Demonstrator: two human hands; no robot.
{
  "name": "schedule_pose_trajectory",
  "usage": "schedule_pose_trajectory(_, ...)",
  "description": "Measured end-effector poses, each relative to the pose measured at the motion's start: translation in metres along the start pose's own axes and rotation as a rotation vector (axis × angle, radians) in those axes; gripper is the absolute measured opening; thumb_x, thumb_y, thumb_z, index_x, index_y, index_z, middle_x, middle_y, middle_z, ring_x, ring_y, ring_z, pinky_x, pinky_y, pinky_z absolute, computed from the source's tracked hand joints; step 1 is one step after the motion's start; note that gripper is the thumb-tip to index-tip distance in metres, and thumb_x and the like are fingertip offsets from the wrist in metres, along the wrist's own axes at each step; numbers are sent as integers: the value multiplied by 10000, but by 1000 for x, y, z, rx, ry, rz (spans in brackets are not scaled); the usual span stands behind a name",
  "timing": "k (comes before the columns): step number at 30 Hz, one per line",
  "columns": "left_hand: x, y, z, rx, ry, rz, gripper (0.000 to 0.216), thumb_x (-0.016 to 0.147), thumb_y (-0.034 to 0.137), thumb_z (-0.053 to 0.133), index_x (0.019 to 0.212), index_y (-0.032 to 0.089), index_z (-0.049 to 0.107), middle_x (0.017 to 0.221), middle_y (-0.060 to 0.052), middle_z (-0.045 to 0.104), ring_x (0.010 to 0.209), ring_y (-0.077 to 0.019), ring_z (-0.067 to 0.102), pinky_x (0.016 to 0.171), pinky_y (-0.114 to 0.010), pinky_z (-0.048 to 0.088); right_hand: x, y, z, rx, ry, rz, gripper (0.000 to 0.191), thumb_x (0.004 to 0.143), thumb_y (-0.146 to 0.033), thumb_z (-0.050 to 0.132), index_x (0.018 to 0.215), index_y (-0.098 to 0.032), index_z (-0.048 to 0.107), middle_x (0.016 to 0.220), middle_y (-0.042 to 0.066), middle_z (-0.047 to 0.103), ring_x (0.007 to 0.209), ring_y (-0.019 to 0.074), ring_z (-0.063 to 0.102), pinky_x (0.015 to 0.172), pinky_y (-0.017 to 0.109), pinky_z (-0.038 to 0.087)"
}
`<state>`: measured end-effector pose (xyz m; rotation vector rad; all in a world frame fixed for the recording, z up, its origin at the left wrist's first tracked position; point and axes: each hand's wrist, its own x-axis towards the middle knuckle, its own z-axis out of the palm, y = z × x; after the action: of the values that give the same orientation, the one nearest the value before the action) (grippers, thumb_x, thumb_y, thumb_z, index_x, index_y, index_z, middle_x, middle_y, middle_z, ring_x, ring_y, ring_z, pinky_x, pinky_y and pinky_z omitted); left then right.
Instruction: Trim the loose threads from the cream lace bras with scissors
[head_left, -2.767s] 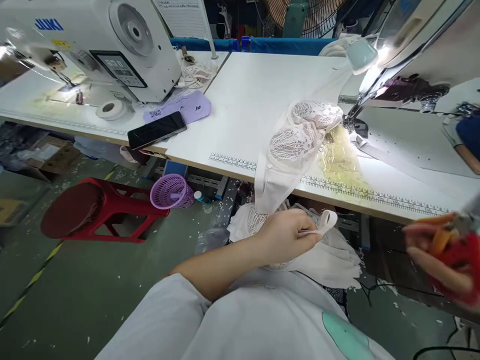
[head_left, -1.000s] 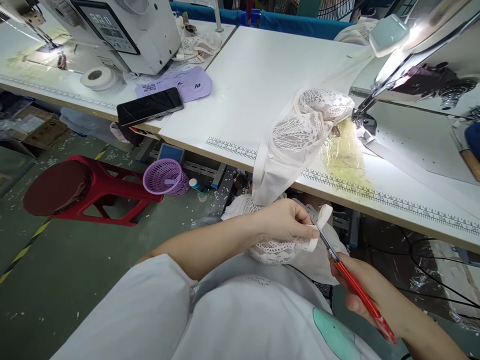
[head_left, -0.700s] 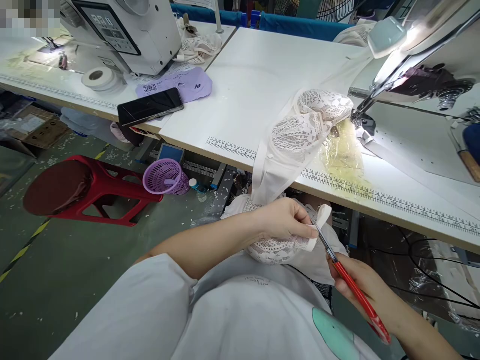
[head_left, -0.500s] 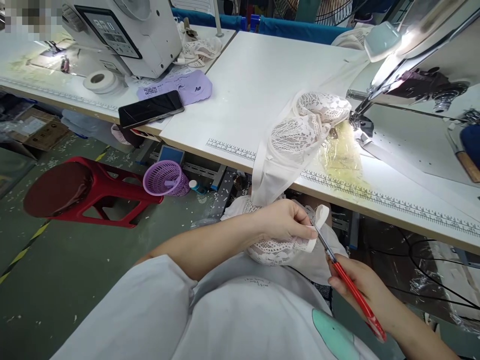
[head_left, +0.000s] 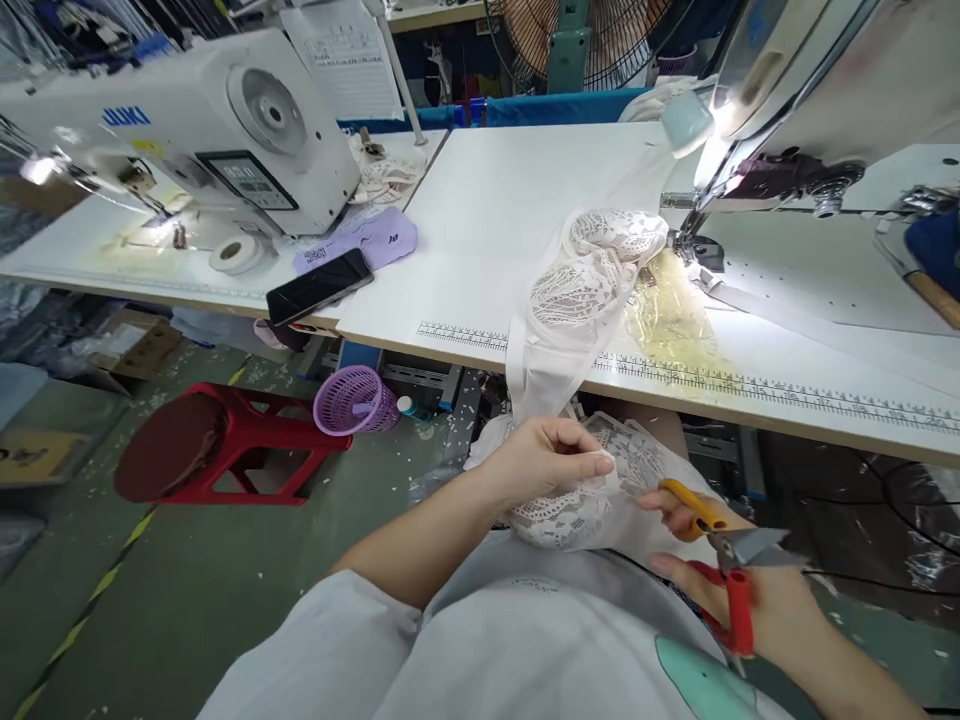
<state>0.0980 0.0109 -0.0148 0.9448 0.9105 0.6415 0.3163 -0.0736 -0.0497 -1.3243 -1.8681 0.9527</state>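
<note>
My left hand is closed on a white lace garment that lies in my lap below the table edge. My right hand grips scissors with red and orange handles, their blades turned to the right, away from the fabric. A chain of white lace bra pieces runs from my lap up over the table edge to the needle of the sewing machine at the right.
The white table carries a printed ruler along its front edge. A second sewing machine, a tape roll, a phone and purple cards sit at the left. A red stool and a purple basket stand on the floor.
The scissors have pulled back from the strap at my left hand and swung to the right. The white strap loop no longer sticks out of my left fingers. My head has lifted.
</note>
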Motion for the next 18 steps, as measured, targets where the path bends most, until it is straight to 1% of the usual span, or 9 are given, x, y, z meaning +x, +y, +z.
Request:
schedule_pose_trajectory(2, -4, -1, -4, 0, 28, 8, 303, 549, 399, 801, 601, 135, 661, 574, 2, 544, 549, -88, 467, 474, -225, 321, 4, -3, 10, -56, 11, -36, 227, 808, -301, 616, 1021, -252, 556, 1013, 75, 676, 933, 265, 644, 749, 377, 549)
schedule_pose_trajectory(4, -9, -2, -6, 2, 59, 4, 327, 546, 423, 802, 608, 136, 658, 587, -12, 572, 564, -101, 493, 478, -227, 329, 7, -2, 17, -120, 2, -64, 240, 806, -221, 565, 1044, -246, 559, 1058, 75, 672, 984, 267, 635, 781, 381, 540)
schedule_pose_trajectory(6, -13, -3, -8, 6, 97, 7, 353, 551, 449, 794, 616, 136, 645, 607, -25, 607, 563, -106, 511, 479, -226, 335, 10, 0, 21, -170, -33, -83, 242, 775, -160, 513, 998, -237, 567, 995, 73, 680, 930, 256, 651, 685, 340, 551)
schedule_pose_trajectory(9, -18, -6, -9, -12, 129, 30, 378, 580, 468, 770, 617, 138, 589, 641, -35, 650, 500, -76, 486, 467, -213, 327, 16, -1, 21, -250, -87, -99, 112, 737, -166, 478, 793, -241, 539, 765, 52, 650, 703, 235, 643, 498, 300, 504)
schedule_pose_trajectory(10, -20, -7, -10, -31, 122, 36, 383, 593, 467, 761, 619, 143, 559, 647, -33, 659, 462, -61, 464, 453, -206, 314, 19, -1, 20, -274, -88, -103, 70, 727, -181, 477, 723, -248, 497, 691, 38, 616, 633, 226, 616, 473, 300, 484)
schedule_pose_trajectory(11, -21, -9, -12, -57, 108, 37, 385, 607, 461, 753, 626, 150, 527, 649, -29, 663, 424, -47, 439, 436, -200, 298, 20, -3, 20, -285, -86, -100, 79, 719, -194, 477, 677, -255, 451, 636, 24, 579, 578, 215, 584, 459, 300, 466)
schedule_pose_trajectory(13, -23, -12, -15, -124, 74, 38, 387, 620, 433, 752, 651, 167, 473, 628, -14, 657, 378, -38, 412, 415, -191, 280, 21, -5, 21, -258, -122, -76, 106, 713, -204, 471, 658, -260, 400, 599, 6, 534, 523, 194, 533, 445, 293, 443)
schedule_pose_trajectory(16, -25, -19, -22, -231, 14, 41, 392, 601, 385, 773, 700, 180, 455, 609, -14, 651, 428, -80, 497, 452, -198, 355, 17, -9, 23, -137, -233, -27, 116, 740, -204, 475, 677, -255, 392, 625, -1, 519, 525, 175, 498, 458, 277, 435)
schedule_pose_trajectory(18, -28, -22, -28, -288, -12, 56, 390, 613, 419, 759, 720, 174, 475, 634, -40, 663, 512, -123, 569, 500, -220, 418, 11, -16, 23, -83, -277, -20, 127, 766, -207, 487, 687, -251, 399, 650, 0, 522, 555, 171, 499, 480, 271, 442)
